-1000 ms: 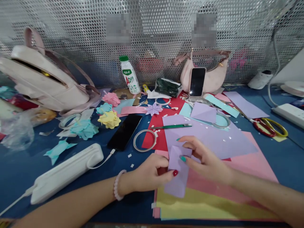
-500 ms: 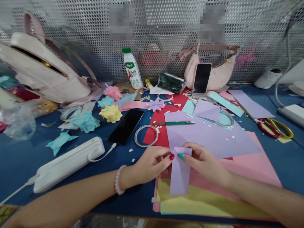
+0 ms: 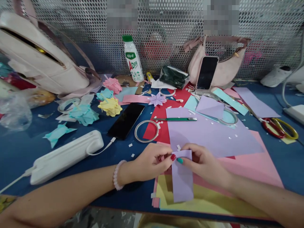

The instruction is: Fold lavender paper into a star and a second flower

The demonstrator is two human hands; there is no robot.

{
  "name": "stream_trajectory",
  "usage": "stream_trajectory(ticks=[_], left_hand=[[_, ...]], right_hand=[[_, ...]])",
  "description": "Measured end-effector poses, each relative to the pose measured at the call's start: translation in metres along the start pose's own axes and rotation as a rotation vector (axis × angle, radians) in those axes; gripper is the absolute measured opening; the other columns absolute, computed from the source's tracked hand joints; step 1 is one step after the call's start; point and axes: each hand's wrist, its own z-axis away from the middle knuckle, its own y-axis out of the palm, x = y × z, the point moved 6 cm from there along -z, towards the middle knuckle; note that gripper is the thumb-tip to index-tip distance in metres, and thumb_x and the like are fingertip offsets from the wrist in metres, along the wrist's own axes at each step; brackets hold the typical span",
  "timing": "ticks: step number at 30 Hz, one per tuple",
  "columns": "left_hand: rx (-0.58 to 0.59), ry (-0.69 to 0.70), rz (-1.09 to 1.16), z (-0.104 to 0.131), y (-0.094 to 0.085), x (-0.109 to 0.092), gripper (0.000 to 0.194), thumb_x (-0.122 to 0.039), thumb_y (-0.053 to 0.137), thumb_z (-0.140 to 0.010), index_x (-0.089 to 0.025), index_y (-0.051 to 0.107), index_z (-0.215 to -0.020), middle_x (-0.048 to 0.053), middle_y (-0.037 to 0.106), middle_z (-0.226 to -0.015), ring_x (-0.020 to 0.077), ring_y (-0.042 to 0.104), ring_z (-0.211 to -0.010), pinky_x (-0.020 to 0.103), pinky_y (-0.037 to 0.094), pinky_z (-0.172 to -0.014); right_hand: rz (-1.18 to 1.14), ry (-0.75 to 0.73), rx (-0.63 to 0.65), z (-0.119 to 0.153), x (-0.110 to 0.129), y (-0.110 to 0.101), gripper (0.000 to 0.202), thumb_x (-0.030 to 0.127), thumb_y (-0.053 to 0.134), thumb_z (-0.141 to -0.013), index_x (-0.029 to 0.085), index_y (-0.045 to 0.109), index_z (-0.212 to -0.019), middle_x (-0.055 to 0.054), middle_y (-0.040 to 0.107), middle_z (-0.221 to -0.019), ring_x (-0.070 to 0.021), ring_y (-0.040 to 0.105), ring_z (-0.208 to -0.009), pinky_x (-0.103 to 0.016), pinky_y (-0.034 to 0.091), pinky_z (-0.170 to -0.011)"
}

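A narrow strip of lilac paper (image 3: 182, 183) hangs upright between my two hands, its top edge slightly bent. My left hand (image 3: 154, 161) pinches its upper left side between thumb and fingers. At the upper right, my right hand (image 3: 201, 160) grips the same strip, the thumb lying across its front. The fingertips behind the paper are partly hidden. Under the hands lie stacked coloured sheets, with a yellow sheet (image 3: 213, 198) in front, a pink sheet (image 3: 251, 171) behind it and a large lilac sheet (image 3: 209, 136) on top.
A green craft knife (image 3: 180, 119) lies on the lilac sheet. To its left are a tape roll (image 3: 146, 131), a black phone (image 3: 127, 120) and a white power strip (image 3: 68, 155). Folded paper flowers (image 3: 110, 106) sit farther left. Scissors (image 3: 280, 128) rest at right; a bottle (image 3: 133, 60) stands behind.
The strip's upper edge now bends over more, and its lower end hangs slightly lower and to the right. Both hands keep their hold. The whole view has shifted a little.
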Motion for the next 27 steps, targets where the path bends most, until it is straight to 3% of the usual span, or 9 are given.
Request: stream_trajectory(ticks=[27], left_hand=[[-0.021,-0.004,-0.078,-0.0001,-0.0006,-0.0007,0.023,-0.018,0.039,-0.074,-0.018,0.03,-0.053,-0.005,0.032,-0.048,0.0071,0.029,-0.046,0.02,0.022,-0.047]], right_hand=[[0.011,-0.028,-0.018,-0.0006,0.0027,-0.0001,0.02,0.038,0.062,-0.079,0.019,0.058,-0.082,0.002,0.054,-0.071,-0.0112,0.047,-0.062,-0.023,0.039,-0.056]])
